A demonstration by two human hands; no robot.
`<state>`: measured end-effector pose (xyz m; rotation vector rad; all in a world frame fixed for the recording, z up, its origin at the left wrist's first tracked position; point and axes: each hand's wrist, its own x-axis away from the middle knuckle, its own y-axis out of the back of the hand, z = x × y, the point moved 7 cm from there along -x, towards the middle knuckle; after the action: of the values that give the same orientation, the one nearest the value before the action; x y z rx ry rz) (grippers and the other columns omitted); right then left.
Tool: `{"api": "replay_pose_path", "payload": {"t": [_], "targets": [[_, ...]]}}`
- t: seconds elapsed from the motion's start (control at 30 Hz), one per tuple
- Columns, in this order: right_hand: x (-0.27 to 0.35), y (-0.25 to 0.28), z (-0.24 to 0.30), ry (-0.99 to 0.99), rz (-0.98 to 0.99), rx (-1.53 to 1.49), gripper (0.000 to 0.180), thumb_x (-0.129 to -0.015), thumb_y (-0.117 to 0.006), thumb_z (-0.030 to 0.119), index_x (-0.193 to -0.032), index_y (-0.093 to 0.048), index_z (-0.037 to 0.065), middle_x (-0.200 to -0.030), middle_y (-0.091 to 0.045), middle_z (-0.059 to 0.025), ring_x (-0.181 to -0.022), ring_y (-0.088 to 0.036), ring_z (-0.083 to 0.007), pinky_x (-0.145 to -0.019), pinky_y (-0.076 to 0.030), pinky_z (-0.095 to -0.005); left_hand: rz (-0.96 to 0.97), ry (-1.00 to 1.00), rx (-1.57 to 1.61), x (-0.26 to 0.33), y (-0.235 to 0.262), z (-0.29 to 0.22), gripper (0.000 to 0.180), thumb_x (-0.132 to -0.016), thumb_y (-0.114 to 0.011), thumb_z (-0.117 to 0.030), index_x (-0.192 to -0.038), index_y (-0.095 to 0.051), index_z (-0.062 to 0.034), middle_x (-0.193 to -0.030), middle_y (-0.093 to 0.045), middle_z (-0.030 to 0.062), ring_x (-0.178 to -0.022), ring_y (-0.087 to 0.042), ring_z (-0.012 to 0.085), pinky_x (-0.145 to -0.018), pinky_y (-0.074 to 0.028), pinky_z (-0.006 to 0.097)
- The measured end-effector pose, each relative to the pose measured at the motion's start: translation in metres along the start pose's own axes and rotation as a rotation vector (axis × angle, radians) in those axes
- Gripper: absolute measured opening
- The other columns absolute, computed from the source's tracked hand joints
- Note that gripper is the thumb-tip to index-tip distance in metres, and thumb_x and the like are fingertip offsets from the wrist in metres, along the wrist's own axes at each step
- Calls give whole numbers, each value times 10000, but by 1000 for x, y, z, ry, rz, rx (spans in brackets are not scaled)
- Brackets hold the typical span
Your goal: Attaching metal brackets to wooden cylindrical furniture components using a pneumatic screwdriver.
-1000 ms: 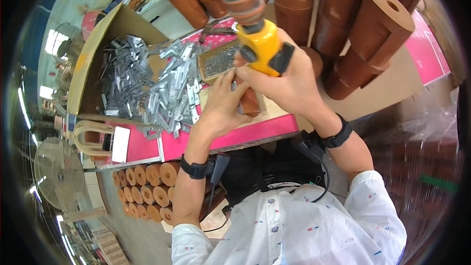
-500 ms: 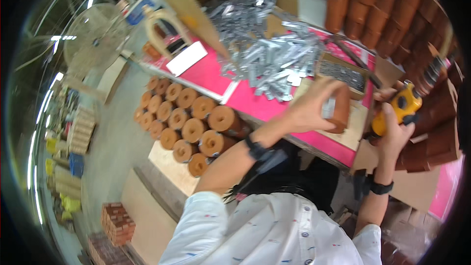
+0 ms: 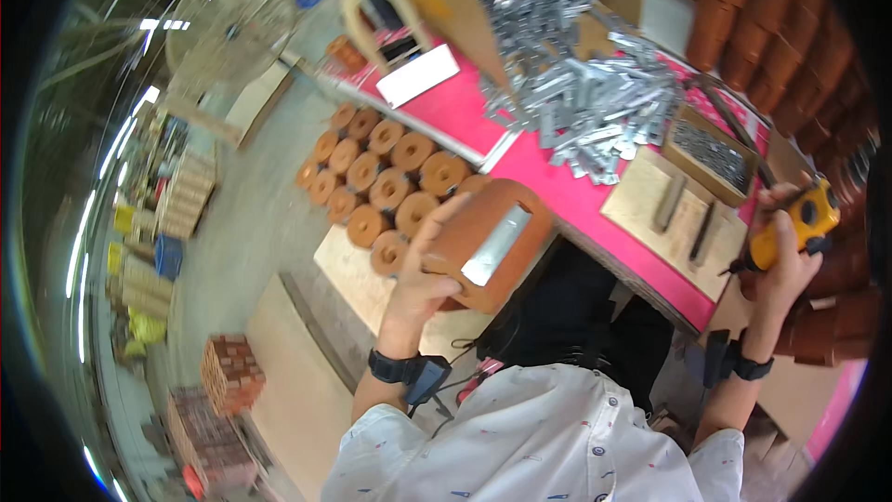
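1. We see our left hand [image 3: 423,284] gripping a brown clay cylinder [image 3: 488,242], fingers curled around its near end and holding it up off the table.
2. A shiny metal plate [image 3: 495,246] sits on the cylinder's side, just beyond our left fingertips.
3. Our right hand [image 3: 785,256] is closed around a yellow power screwdriver [image 3: 790,228], fingers wrapped tight on its handle.
4. The pink table [image 3: 567,200] lies between our two hands, beyond the fingers.
5. Farther past the fingers, a heap of metal brackets [image 3: 595,102] covers the table.
6. Left of our left fingers, a cluster of brown cylinders [image 3: 386,181] stands on the floor.
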<state>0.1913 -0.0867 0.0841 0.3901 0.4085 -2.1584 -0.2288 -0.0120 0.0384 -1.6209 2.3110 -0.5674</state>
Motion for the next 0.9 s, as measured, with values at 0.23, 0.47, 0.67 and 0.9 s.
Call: {"api": "replay_pose_path", "payload": {"t": [0.23, 0.47, 0.67, 0.9], "targets": [[-8, 16, 2, 58, 4, 84, 502, -921, -559, 71, -1377, -389, -51, -1132, -609, -154, -905, -612, -185, -769, -488, -285, -750, -517, 9, 145, 185, -63, 634, -949, -536, -425, -1427, -341, -57, -1447, -417, 129, -1310, -434, 305, -1084, -367, 532], [-13, 22, -14, 13, 48, 94, 496, -933, -588, 106, -1366, -400, -45, -1145, -607, -151, -886, -591, -178, -740, -492, -279, -890, -431, -63, 214, 235, -24, 655, -888, -666, -395, -1371, -423, -26, -1358, -498, 85, -1256, -477, 204, -1082, -369, 391], [-14, 21, -10, -2, 14, 106, 479, -938, -578, 98, -1362, -398, -30, -1176, -592, -151, -1018, -585, -184, -747, -504, -281, -808, -389, 214, 202, 262, 38, 553, -904, -652, -341, -1326, -472, -34, -1321, -533, 68, -1252, -475, 191, -1107, -334, 380], [-9, 19, -6, 22, -86, 197, 476, -947, -583, 138, -1375, -424, 5, -1154, -617, -104, -1005, -602, -159, -786, -506, -261, -796, -315, 259, 191, 312, 64, 483, -925, -630, -309, -1305, -489, -46, -1255, -572, 62, -1200, -514, 180, -1068, -370, 375]]}}
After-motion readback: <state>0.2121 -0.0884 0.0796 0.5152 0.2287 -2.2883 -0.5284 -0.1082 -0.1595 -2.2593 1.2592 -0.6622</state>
